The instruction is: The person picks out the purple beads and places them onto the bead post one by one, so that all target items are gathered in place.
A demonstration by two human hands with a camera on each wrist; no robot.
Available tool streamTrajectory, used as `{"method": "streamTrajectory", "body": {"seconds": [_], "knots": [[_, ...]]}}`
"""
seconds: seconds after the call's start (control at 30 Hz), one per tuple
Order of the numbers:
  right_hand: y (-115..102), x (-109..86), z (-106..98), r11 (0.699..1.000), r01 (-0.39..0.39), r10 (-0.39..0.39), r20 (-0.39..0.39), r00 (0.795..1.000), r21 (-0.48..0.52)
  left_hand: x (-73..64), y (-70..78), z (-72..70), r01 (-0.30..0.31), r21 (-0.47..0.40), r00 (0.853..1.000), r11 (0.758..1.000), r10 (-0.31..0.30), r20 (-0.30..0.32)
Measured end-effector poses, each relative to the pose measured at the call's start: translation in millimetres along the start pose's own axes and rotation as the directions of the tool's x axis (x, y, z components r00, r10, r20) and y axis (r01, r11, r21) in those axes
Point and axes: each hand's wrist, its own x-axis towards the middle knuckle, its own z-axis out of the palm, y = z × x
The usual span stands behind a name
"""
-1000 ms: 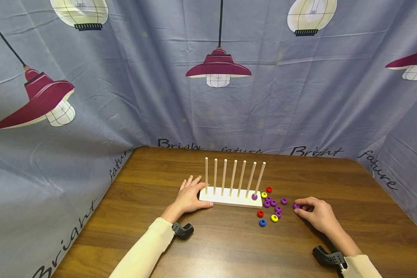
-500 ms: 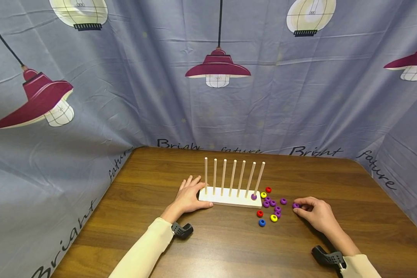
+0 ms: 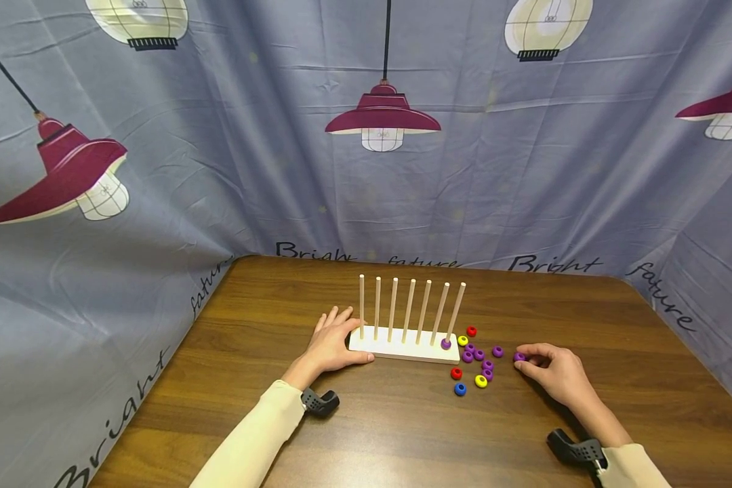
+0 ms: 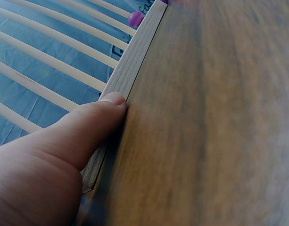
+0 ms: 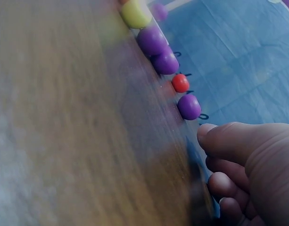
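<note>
The right hand (image 3: 554, 374) pinches a purple bead (image 3: 519, 356), located between the loose beads (image 3: 478, 355) and the right edge of the table (image 3: 396, 427). The left hand (image 3: 332, 344) grips the left end of the peg rack (image 3: 396, 346); another bead (image 3: 446, 344) rings its rightmost peg (image 3: 455, 312).

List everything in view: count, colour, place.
Table: 1, brown wood, beneath.
Peg stand: 1, pale wood, seven pegs, mid-table.
Purple beads: 8, purple, six on the table, one on the rightmost peg, one pinched.
Red beads: 2, red, near the stand's right end.
Yellow beads: 2, yellow, likewise.
Blue bead: 1, blue, frontmost.
Curtain: count unclear, blue-grey, behind.
Wrist cameras: 2, black, one per wrist.
Left hand: 1, stand's left end.
Right hand: 1, pinching a purple bead.
Sleeves: 2, cream, both arms.
</note>
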Motion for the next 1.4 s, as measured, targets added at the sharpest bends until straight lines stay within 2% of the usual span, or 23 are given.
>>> {"method": "streamTrajectory", "body": {"seconds": [0.47, 0.9, 1.4], "knots": [[-3, 5.3, 0, 1.000, 0.027, -0.026, -0.020, 0.999, 0.013, -0.4, -0.1, -0.9, 0.006, 0.001, 1.000, 1.000, -0.006, 0.006], [-22, 18.6, 1, 0.997, 0.045, -0.045, 0.007, 0.999, 0.063, 0.0, -0.7, 0.2, -0.010, 0.024, 1.000, 1.000, 0.010, 0.013], [-45, 40.4, 1, 0.988, 0.117, -0.113, -0.037, 0.993, 0.098, 0.4, -0.6, 0.4, -0.007, 0.004, 1.000, 1.000, 0.007, 0.006]]}}
